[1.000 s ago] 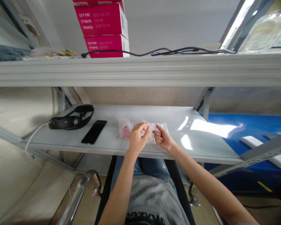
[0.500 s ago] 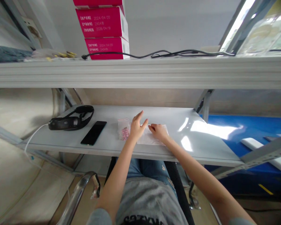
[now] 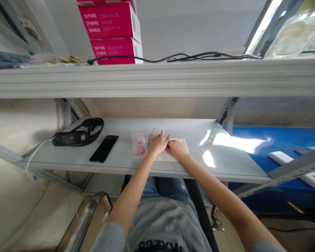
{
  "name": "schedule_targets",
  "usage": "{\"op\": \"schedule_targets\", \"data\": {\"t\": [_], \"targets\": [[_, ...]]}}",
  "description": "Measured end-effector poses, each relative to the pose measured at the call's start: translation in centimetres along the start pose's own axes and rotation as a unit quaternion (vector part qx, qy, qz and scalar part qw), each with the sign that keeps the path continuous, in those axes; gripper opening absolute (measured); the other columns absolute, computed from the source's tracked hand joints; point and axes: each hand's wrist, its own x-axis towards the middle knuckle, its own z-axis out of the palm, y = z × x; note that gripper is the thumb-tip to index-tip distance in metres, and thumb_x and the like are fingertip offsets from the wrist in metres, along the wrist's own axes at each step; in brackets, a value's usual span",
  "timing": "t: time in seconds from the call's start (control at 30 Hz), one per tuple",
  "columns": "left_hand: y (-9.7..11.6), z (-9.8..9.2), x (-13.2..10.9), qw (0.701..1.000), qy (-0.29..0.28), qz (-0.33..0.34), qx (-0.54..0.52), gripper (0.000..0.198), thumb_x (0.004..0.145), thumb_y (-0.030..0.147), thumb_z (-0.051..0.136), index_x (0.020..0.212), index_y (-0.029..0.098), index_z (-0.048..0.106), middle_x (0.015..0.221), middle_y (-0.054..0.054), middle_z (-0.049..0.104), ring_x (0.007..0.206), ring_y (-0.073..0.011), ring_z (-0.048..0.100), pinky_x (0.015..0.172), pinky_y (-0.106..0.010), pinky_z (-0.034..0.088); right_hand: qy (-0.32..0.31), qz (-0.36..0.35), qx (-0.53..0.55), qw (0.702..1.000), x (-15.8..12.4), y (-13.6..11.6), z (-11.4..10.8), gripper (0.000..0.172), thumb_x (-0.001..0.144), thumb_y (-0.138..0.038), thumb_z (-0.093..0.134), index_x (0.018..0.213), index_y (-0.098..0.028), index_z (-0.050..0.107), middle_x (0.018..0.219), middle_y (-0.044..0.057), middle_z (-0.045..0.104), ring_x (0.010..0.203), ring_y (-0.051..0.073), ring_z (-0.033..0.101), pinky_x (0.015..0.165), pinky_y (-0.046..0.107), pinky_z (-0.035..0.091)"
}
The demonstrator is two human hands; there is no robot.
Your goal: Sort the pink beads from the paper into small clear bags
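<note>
A clear plastic bag lies flat on the table in front of me, partly covered by both hands. My left hand rests over its left part, fingers stretched out and thumb reaching toward the right hand. My right hand is closed over the bag's middle, its fingers curled; what they pinch, if anything, is hidden. The two hands meet at the left thumb and the right fingers. Just left of them sits a small zip bag with pink beads in it.
A black phone and a black headset-like strap device with a white cable lie to the left on the table. Above runs a shelf edge bearing pink boxes and a black cable.
My left hand has come down and to the right, onto the bag and against the right hand. The right hand stays nearly in place. The view has shifted slightly.
</note>
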Motion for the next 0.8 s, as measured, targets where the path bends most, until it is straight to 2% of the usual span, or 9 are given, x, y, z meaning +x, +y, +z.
{"op": "schedule_targets", "data": {"t": [0.1,0.2,0.3,0.4,0.57,0.67,0.8], "targets": [[0.1,-0.4,-0.4,0.994,0.082,0.015,0.064,0.054,0.088,0.053,0.029,0.126,0.017,0.044,0.108,-0.013,0.062,0.105,-0.0267,0.054,0.091,-0.040,0.037,0.001,0.003,-0.001,1.000,-0.1,-0.1,0.0,0.038,0.091,-0.032,0.032,0.102,-0.014,0.063,0.096,0.014,0.068,0.088,0.022,0.064,0.076,0.028,0.043],[-0.4,-0.6,-0.3,0.986,0.122,0.037,0.103,0.044,0.089,0.049,0.032,0.110,0.019,0.056,0.107,-0.011,0.060,0.105,-0.0255,0.051,0.090,-0.038,0.036,0.009,0.009,-0.003,1.000,-0.1,-0.2,0.0,0.036,0.091,-0.031,0.032,0.105,-0.015,0.062,0.099,0.013,0.068,0.090,0.022,0.063,0.077,0.029,0.042],[-1.2,-0.5,0.0,0.987,0.085,0.066,0.118,0.040,0.090,0.046,0.033,0.102,0.021,0.061,0.111,-0.009,0.059,0.105,-0.0244,0.049,0.091,-0.037,0.035,0.011,0.011,-0.001,1.000,-0.2,-0.2,0.0,0.034,0.091,-0.031,0.034,0.103,-0.015,0.061,0.101,0.012,0.067,0.090,0.021,0.063,0.076,0.029,0.042],[-1.7,-0.2,-0.1,0.990,0.045,0.061,0.115,0.039,0.092,0.040,0.030,0.096,0.020,0.064,0.107,-0.008,0.061,0.104,-0.0243,0.050,0.091,-0.038,0.034,0.015,0.010,0.003,1.000,-0.1,-0.1,0.1,0.031,0.090,-0.030,0.036,0.101,-0.016,0.062,0.100,0.011,0.067,0.089,0.021,0.063,0.074,0.028,0.041],[-1.7,-0.1,-0.5,0.990,0.062,0.064,0.111,0.037,0.091,0.041,0.032,0.102,0.021,0.062,0.111,-0.010,0.059,0.104,-0.0275,0.050,0.090,-0.043,0.035,0.035,0.012,0.008,0.999,0.0,0.0,0.3,0.029,0.090,-0.030,0.036,0.097,-0.017,0.061,0.098,0.010,0.067,0.087,0.020,0.063,0.071,0.027,0.040],[-1.7,-0.9,-1.1,0.987,0.115,0.058,0.099,0.035,0.089,0.040,0.036,0.111,0.023,0.058,0.121,-0.010,0.054,0.109,-0.0283,0.049,0.091,-0.044,0.035,0.041,0.019,0.000,0.999,0.0,-0.1,0.2,0.028,0.090,-0.031,0.036,0.097,-0.017,0.060,0.096,0.010,0.067,0.087,0.020,0.062,0.071,0.027,0.040],[-2.4,-3.6,-3.0,0.970,0.238,0.018,0.053,0.034,0.087,0.040,0.042,0.111,0.022,0.057,0.119,-0.009,0.056,0.108,-0.0273,0.050,0.090,-0.041,0.037,0.026,0.038,-0.015,0.999,-0.1,-0.3,-0.1,0.030,0.091,-0.033,0.035,0.098,-0.017,0.058,0.097,0.009,0.065,0.087,0.020,0.062,0.069,0.027,0.040]]}}
